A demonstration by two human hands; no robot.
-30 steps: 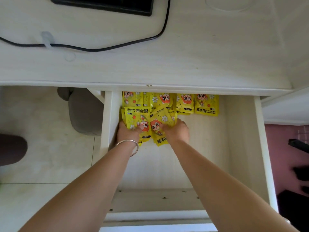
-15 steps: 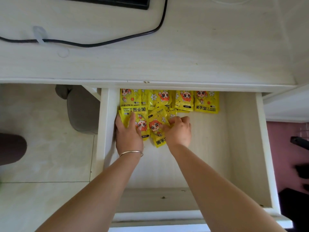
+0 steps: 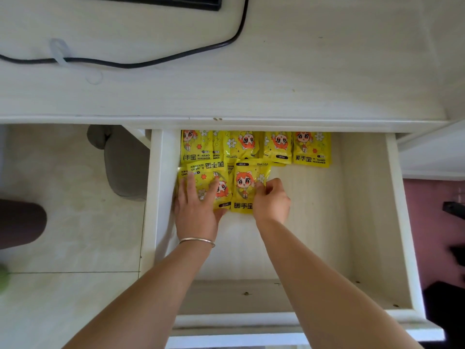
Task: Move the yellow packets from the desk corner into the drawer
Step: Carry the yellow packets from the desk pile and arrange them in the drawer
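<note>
Several yellow hand-warmer packets lie in the open white drawer [image 3: 364,222]. A back row of packets [image 3: 276,147] sits under the desk edge, partly hidden by it. In front of it, my left hand [image 3: 196,205], with a bracelet on the wrist, lies flat with fingers spread on a left front packet [image 3: 208,177]. My right hand [image 3: 271,200] pinches the right edge of an upright front packet [image 3: 242,187] lying beside the first one.
The white desk top [image 3: 302,71] carries a black cable [image 3: 151,62] and a dark device at the top edge. A grey stool [image 3: 123,162] stands on the tiled floor left of the drawer. Dark objects lie on a pink floor at the far right.
The tilted front packet has been turned upright and now lies square beside the left one. My left hand has flattened and spread over its packet. My right hand shifted right to the packet's edge.
</note>
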